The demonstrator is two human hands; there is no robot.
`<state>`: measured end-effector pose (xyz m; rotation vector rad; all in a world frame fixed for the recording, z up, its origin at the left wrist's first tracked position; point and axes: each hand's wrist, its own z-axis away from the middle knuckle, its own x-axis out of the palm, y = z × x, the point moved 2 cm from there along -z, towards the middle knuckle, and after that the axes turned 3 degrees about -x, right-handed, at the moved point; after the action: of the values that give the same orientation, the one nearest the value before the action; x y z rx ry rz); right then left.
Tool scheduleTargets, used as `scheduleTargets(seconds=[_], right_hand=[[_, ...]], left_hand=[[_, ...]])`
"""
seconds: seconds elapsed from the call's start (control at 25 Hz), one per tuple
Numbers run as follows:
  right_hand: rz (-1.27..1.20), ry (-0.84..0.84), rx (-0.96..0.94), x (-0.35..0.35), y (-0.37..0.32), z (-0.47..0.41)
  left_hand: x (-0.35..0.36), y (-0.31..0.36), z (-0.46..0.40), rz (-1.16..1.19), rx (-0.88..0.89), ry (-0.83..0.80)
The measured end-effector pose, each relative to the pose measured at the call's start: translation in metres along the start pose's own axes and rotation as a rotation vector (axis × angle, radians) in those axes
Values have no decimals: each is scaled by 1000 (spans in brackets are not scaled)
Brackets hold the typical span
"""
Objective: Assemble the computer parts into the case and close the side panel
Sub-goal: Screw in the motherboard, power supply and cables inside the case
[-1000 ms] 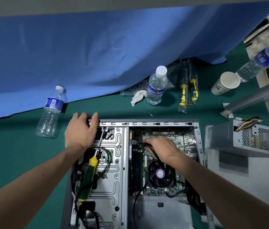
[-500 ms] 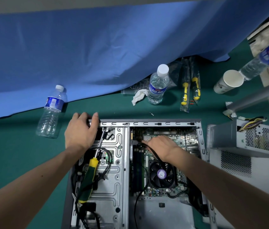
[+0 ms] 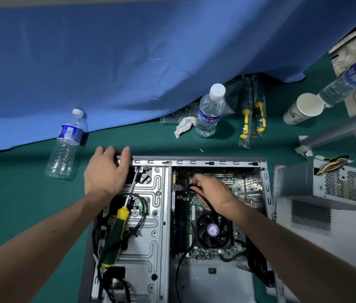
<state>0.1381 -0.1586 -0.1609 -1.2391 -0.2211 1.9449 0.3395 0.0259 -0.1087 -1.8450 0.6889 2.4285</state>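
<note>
- My left hand (image 3: 107,171) grips the far rim of the case (image 3: 216,162) near its left corner, fingers curled over the edge and thumb laid along the rail. I judge it is there to steady the box.
- My right hand (image 3: 210,191) reaches into the open bay over the motherboard (image 3: 238,184). Its fingertips pinch a black cable (image 3: 180,188) just behind its plug end.
- The plug points left from my fingers, toward the metal wall dividing the board from the drive cage (image 3: 150,215). The cable's long axis runs left to right at the grip, then trails under my wrist.
- I cannot tell whether the plug is already seated in a socket; my fingers hide the joint.
- The right hand is far the nearer to that socket area, so I judge any push goes leftward along the plug's own axis.
- A screwdriver (image 3: 115,237) lies loose on the drive cage, tip toward the far rim, just beside my left wrist.
- The power supply (image 3: 325,184) sits outside the case to the right, not yet fitted.
</note>
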Motion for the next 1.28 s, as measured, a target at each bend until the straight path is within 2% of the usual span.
scheduleTargets(seconds=[0.32,0.96,1.28], right_hand=[[-86,15,32,2,-5,-6],[189,-47,-144,-6,-16,-6],[334,-193,-155,-15,-27,-21]], left_hand=[[0,-1,0,3,-9,-3],[-2,2,1,-11,-20,-7],[-2,3,1,-10,-23,-8]])
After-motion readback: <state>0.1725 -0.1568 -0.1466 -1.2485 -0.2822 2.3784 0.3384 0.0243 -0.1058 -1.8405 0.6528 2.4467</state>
